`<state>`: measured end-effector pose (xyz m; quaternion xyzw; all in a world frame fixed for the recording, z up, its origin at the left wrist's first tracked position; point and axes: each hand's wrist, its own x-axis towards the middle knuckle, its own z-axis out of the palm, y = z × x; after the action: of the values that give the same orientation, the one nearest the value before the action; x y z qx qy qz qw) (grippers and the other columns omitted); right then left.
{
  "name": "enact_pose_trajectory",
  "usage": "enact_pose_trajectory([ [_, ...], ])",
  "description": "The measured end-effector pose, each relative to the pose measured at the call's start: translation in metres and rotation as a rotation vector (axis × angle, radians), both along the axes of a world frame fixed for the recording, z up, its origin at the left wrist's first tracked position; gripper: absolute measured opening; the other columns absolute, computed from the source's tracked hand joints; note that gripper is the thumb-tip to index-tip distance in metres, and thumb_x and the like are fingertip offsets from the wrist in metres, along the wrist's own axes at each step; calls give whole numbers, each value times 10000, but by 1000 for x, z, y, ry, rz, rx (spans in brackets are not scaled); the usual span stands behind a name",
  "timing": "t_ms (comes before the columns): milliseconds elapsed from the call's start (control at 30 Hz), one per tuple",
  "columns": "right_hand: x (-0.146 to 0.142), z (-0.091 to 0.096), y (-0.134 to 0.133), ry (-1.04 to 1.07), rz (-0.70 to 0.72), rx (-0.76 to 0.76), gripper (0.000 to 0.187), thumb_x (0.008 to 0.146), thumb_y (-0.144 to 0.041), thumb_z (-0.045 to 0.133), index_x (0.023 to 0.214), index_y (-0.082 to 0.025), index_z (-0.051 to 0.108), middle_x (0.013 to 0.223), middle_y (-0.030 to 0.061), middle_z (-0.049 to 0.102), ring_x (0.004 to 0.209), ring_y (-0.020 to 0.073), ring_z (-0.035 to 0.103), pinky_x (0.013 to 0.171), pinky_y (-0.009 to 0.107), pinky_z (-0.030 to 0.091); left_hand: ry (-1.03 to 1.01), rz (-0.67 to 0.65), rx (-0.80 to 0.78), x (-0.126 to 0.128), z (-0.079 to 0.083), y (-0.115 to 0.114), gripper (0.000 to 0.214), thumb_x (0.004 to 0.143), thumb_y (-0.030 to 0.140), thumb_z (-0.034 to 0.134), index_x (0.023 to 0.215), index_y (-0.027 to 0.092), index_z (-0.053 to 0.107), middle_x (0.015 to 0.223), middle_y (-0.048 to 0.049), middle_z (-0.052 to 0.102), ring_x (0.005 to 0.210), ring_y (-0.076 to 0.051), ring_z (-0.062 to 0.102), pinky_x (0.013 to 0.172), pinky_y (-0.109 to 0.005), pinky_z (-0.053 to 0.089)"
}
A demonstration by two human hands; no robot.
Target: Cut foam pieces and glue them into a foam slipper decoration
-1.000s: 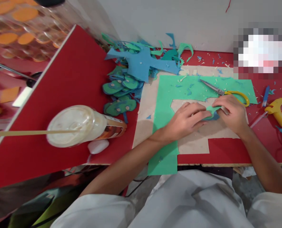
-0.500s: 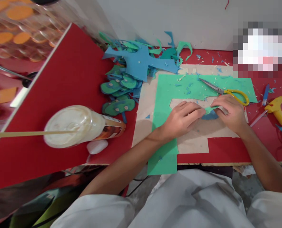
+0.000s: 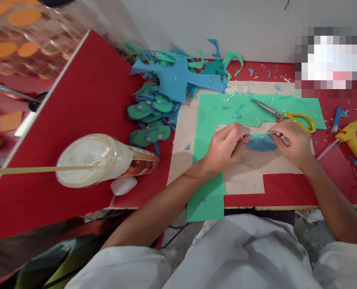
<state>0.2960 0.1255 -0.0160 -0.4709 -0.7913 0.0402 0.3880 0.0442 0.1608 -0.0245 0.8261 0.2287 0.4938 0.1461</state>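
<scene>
Between my two hands a green foam piece [image 3: 259, 135] is held near level, its edge turned toward me. My left hand [image 3: 229, 145] pinches its left end, and my right hand [image 3: 290, 141] pinches its right end with thumb and fingers. Just below it lies a blue rounded foam piece [image 3: 261, 143] on the beige sheet [image 3: 246, 176]; whether the two touch I cannot tell. Beyond my right hand, scissors with yellow handles [image 3: 282, 115] rest on the large green foam sheet [image 3: 208, 148].
A yellow glue gun [image 3: 352, 139] and a blue marker-like stick [image 3: 336, 119] lie at the right. Green-blue foam slippers [image 3: 150, 135] and blue offcuts [image 3: 176, 78] are piled at the left. A large lidded cup [image 3: 88, 160] stands farther left by a red slanted panel [image 3: 84, 92].
My left hand has shifted slightly left and its fingers have curled in. The green piece is stretched out flatter, and more of the blue piece shows beneath it.
</scene>
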Motion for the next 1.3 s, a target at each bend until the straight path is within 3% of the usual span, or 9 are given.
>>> enact_pose_trajectory([
  [233,1,-4,2,3,-88,-5,131,1063,-270,655,1051,-277,784,917,48,807,859,253,735,814,408,582,-40,76,-48,-5,1,5,100,1097,170,535,1028,236,565,867,9,660,733,-121,588,682,-262,469],
  [367,9,-3,3,58,-208,-10,166,1075,-362,657,1010,-264,774,855,46,762,772,239,684,738,388,544,198,232,-172,-9,-6,16,145,1058,180,565,922,230,564,815,5,666,764,-162,613,758,-315,471],
  [467,13,-1,4,92,-253,-46,272,1101,-448,623,958,-263,761,829,47,741,769,239,681,718,382,530,430,277,-274,-7,-12,20,173,1044,138,521,1104,199,672,1031,-80,760,957,-233,693,860,-379,490],
  [533,14,1,3,115,-250,-59,289,1102,-473,625,964,-265,770,865,50,759,792,238,699,729,378,541,542,260,-296,-5,-14,17,308,1068,158,506,1320,181,680,1211,-136,764,1121,-285,700,938,-425,498],
  [600,12,3,2,145,-233,-76,251,1092,-473,654,1022,-274,790,921,45,780,814,226,716,749,367,559,622,219,-290,-3,-13,13,345,1101,251,544,1416,189,671,1309,-160,742,1218,-326,676,995,-464,491],
  [700,10,5,1,216,-232,-108,216,1060,-490,720,1097,-288,789,900,20,757,785,198,708,727,334,563,685,151,-290,-1,-10,7,318,1080,341,652,1359,201,714,1357,-165,719,1256,-355,651,1027,-489,471],
  [900,11,8,2,349,-212,-175,275,1012,-548,773,990,-274,761,838,9,729,734,186,690,688,329,590,626,66,-427,5,-9,5,200,1022,217,686,1220,196,704,1323,-133,738,1255,-323,653,1057,-461,465],
  [1133,14,14,3,408,-201,-209,210,991,-495,803,944,-290,797,870,23,772,747,202,716,655,344,603,575,34,-534,8,-11,6,353,1002,150,670,1348,198,725,1161,-94,790,1205,-299,696,1075,-462,505],
  [1300,12,11,3,425,-214,-231,225,962,-505,824,959,-281,800,868,22,778,756,204,721,652,342,613,585,51,-547,8,-10,8,335,992,159,699,1323,170,754,1247,-135,764,1233,-314,688,1118,-492,524],
])
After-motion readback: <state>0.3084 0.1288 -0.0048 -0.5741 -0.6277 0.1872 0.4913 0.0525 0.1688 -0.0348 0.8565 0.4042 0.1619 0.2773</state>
